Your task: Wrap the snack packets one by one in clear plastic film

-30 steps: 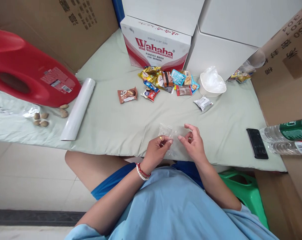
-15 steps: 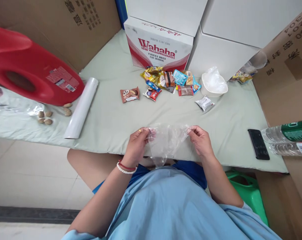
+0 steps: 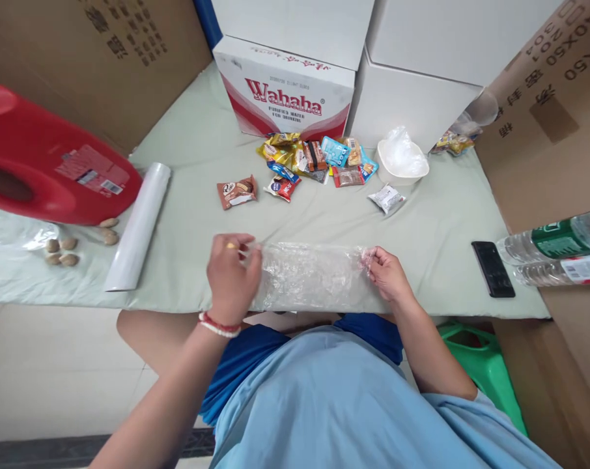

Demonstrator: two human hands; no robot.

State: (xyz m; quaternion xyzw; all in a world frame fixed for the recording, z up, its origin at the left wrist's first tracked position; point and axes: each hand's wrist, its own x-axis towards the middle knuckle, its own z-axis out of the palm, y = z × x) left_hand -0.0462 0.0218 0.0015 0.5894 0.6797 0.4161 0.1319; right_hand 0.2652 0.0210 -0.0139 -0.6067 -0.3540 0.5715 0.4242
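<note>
**Clear film drawn out wide along the near edge**

Just changed: the clear plastic film (image 3: 314, 277) is spread into a broad, wrinkled band along the near edge of the worktop (image 3: 436, 228). Most of its width is now laid out between the two hands, so its shape reads far more easily.

Right hand (image 3: 389, 277): pinching the film's bunched right end between thumb and fingers. Left hand (image 3: 232, 273): at the opposite end, fingers bent, blurred; cannot tell whether it grips the film or has let go.

Against half a second ago: then the film was gathered, sagging to a point over the near edge. The left hand has since shifted toward the worktop's left end; the right has stayed about where it was.

Unchanged: wrapped snacks (image 3: 314, 156) bunched toward the far edge, before the red-and-white carton (image 3: 290, 98); white tub (image 3: 401, 172) beside them; white roll (image 3: 139, 225) toward the left end; phone (image 3: 493, 268) near the right-hand near corner.
</note>
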